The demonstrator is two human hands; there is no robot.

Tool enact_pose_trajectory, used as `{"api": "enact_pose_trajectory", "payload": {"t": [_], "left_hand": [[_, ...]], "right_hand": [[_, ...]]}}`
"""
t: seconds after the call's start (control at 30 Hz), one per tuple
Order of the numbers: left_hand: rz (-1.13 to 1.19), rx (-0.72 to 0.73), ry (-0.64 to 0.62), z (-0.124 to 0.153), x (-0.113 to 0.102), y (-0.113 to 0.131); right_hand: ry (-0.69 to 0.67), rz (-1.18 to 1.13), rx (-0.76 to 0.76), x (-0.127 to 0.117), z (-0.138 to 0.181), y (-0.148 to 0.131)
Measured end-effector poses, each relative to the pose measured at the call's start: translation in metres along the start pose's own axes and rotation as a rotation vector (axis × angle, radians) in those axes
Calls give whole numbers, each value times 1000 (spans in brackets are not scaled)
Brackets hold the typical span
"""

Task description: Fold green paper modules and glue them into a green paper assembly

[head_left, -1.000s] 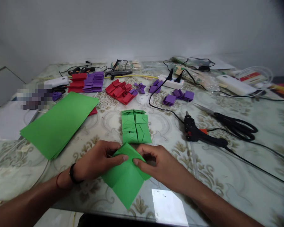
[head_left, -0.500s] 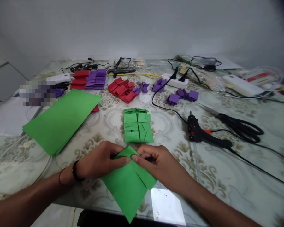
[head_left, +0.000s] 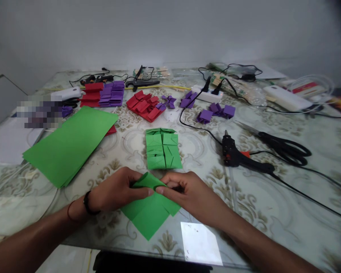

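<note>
A sheet of green paper (head_left: 149, 222), partly folded, is between my hands near the table's front edge. Its lower corner points towards me, and the upper edge bends over in a curl. My left hand (head_left: 121, 191) pinches the paper from the left, thumb on top and fingers hidden behind. From the right, my right hand (head_left: 184, 189) pinches the same sheet, its thumb tip close to the left one. Just beyond them lies a folded green paper piece (head_left: 163, 148) made of several square parts. A stack of green paper (head_left: 74, 144) lies to the left.
Red folded paper (head_left: 144, 106) and purple folded pieces (head_left: 204, 116) lie farther back. On the right are a black glue gun (head_left: 241, 157) with its cable and black-handled scissors (head_left: 284, 146). A white power strip (head_left: 207, 94) sits behind, near bagged sticks (head_left: 235, 89).
The paper's lower corner has risen and moved farther from me, and its top edge curls over more. Both hands keep their pinch. The whole view has shifted slightly.
</note>
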State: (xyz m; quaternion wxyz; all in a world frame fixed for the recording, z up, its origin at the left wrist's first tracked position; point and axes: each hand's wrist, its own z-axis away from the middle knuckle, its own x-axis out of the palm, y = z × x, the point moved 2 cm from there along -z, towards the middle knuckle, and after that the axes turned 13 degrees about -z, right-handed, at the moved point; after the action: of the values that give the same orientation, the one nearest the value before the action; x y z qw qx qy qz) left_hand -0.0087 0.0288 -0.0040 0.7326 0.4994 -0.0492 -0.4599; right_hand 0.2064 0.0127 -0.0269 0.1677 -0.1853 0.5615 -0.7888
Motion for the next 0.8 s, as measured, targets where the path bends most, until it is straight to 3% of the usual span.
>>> {"api": "enact_pose_trajectory", "payload": {"t": [0.5, 0.8], "left_hand": [[31, -79, 39, -2, -3, -7], [52, -90, 95, -2, -12, -6]], "right_hand": [[48, 3, -15, -3, 1, -4], [90, -116, 13, -9, 0, -9]]}}
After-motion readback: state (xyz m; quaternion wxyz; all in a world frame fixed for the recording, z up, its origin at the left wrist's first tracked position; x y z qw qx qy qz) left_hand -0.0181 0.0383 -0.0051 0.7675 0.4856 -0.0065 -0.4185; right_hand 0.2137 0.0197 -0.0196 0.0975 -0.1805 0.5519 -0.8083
